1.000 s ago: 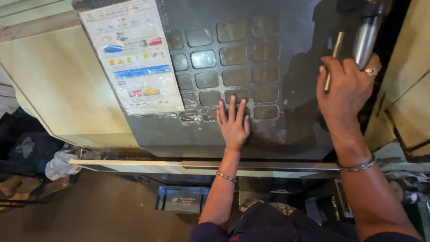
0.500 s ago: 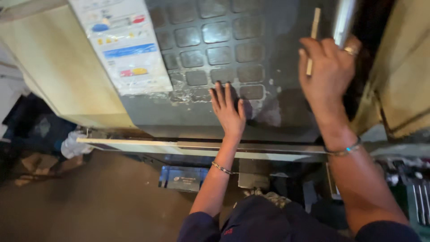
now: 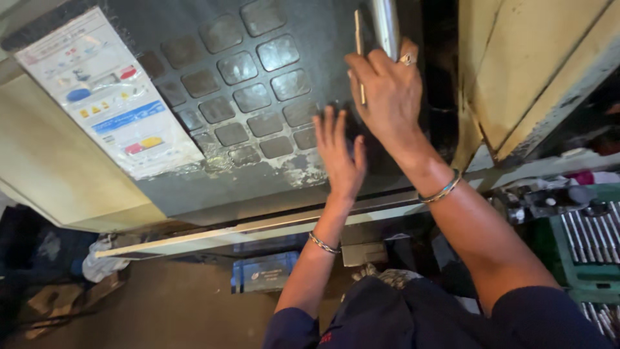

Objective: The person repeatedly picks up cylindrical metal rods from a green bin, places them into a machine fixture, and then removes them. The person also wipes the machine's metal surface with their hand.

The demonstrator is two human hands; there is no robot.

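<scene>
My left hand (image 3: 339, 155) lies flat with fingers spread on a dark grey machine panel (image 3: 194, 187), at the lower right corner of its grid of square pads (image 3: 258, 97). Just right of it and partly over it, my right hand (image 3: 387, 103), wearing a ring and a bracelet, is closed on a thin brass-coloured rod (image 3: 357, 32). Its fingers also rest against a shiny upright metal bar (image 3: 386, 22) at the panel's right edge. How firmly it grips the bar is hidden.
A white label sheet with coloured pictograms (image 3: 110, 103) covers the panel's left side, beside a beige cabinet face (image 3: 58, 168). Another beige panel (image 3: 529, 64) stands to the right. Below are a pale metal rail (image 3: 245, 226), a blue box (image 3: 265, 271) and a green tray of metal rods (image 3: 581, 245).
My right hand, with the rod and metal bar, has come left until it is close against my left hand. The panel sits further left in view and the camera has tilted.
</scene>
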